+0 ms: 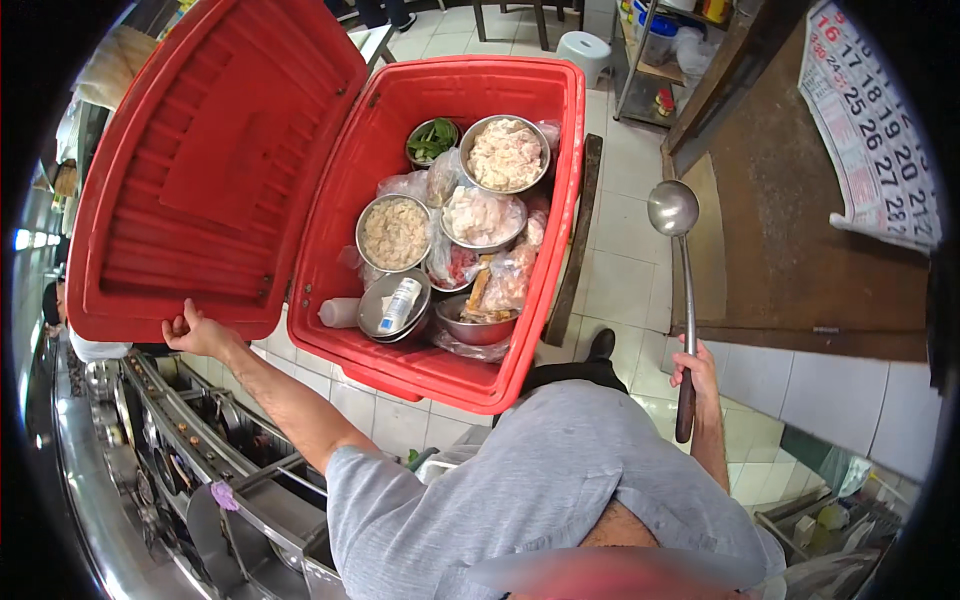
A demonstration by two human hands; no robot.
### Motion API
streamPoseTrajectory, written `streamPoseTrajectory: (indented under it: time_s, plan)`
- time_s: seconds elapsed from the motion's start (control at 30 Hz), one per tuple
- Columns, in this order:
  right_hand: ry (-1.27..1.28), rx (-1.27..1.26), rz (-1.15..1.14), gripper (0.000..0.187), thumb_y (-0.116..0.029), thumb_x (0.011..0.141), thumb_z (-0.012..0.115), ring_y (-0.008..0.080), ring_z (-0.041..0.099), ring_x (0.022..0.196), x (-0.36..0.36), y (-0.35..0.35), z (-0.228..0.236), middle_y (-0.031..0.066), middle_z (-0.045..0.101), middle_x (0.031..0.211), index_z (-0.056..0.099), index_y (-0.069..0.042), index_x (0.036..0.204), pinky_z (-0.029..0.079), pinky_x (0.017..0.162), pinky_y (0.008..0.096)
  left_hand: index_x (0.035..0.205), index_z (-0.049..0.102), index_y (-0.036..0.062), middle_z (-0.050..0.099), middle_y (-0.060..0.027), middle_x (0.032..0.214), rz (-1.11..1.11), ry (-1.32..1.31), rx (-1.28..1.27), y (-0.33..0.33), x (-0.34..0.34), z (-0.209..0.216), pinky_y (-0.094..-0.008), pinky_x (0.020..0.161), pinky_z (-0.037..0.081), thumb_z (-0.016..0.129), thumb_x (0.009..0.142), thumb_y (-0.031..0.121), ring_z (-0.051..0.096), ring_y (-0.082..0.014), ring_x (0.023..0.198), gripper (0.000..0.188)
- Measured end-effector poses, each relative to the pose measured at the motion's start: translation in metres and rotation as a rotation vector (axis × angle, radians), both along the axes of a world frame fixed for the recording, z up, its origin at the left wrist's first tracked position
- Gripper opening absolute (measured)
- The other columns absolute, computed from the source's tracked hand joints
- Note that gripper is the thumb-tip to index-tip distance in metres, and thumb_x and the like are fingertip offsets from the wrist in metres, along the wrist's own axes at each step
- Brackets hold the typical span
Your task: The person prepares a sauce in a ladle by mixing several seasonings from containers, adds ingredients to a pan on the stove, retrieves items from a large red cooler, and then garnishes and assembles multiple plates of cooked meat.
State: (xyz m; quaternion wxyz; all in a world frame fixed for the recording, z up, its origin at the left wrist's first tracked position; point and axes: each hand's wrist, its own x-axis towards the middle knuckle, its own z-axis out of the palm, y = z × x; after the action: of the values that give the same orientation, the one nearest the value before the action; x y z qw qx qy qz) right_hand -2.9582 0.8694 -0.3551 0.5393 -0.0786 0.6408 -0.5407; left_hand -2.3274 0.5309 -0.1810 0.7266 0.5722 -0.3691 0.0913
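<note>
My left hand (pixel 205 334) grips the near edge of a red cooler lid (pixel 215 175), which stands swung open to the left. The thumb lies on its inner side. The red cooler box (pixel 573 200) holds metal bowls: two of pale raw meat pieces (pixel 506 153) (pixel 484 215), one of minced-looking pale meat (pixel 394 233), and one of green leaves (pixel 433 140). Bagged meat (pixel 510 280) and a white tube-shaped package (pixel 400 304) on stacked bowls sit nearer me. Off to the right, my right hand (pixel 697 368) is closed round the dark handle of a long metal ladle (pixel 688 290), its bowl pointing away from me.
A stove counter (pixel 235 500) with pans runs along the lower left. To the right stand a brown wooden surface (pixel 790 260) and a hanging calendar sheet (pixel 870 130). A white stool (pixel 584 52) and a loaded shelf rack (pixel 650 70) are beyond the box, on the tiled floor (pixel 620 265).
</note>
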Motion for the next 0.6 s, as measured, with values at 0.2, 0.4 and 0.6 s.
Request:
streamPoseTrajectory:
  time_s: [0.2,0.4,0.6]
  plan:
    - [0.023,0.009,0.124,0.047,-0.003,0.071,0.059,0.0139,0.044,0.036,-0.098,-0.043,-0.008,0.0031,0.043,0.054,0.040,-0.002,0.114,0.040,0.035,0.0305,0.104,0.049,0.0016,0.055,-0.0088,0.086,-0.275,0.204,0.256,-0.001,-0.048,-0.057,-0.0294,0.059,0.044,0.058,0.079,0.012,0.052,-0.0172,0.073,0.028]
    - [0.038,-0.081,0.246,0.045,-0.003,0.073,0.058,0.0126,0.043,0.035,-0.153,-0.127,0.028,0.0019,0.043,0.054,0.039,-0.002,0.113,0.038,0.034,0.0278,0.104,0.053,0.0013,0.061,-0.0124,0.093,-0.855,0.345,1.133,-0.036,-0.283,-0.169,-0.0280,0.063,0.049,0.048,0.086,0.025,0.061,-0.0192,0.076,0.030]
    - [0.024,-0.153,0.360,0.052,-0.003,0.069,0.061,0.0139,0.046,0.035,-0.178,-0.205,0.037,0.0033,0.044,0.053,0.038,0.003,0.116,0.041,0.035,0.0284,0.101,0.055,-0.0027,0.061,-0.0110,0.087,-1.001,0.513,1.191,-0.094,-0.377,-0.226,-0.0329,0.058,0.049,0.049,0.083,0.019,0.061,-0.0207,0.070,0.029]
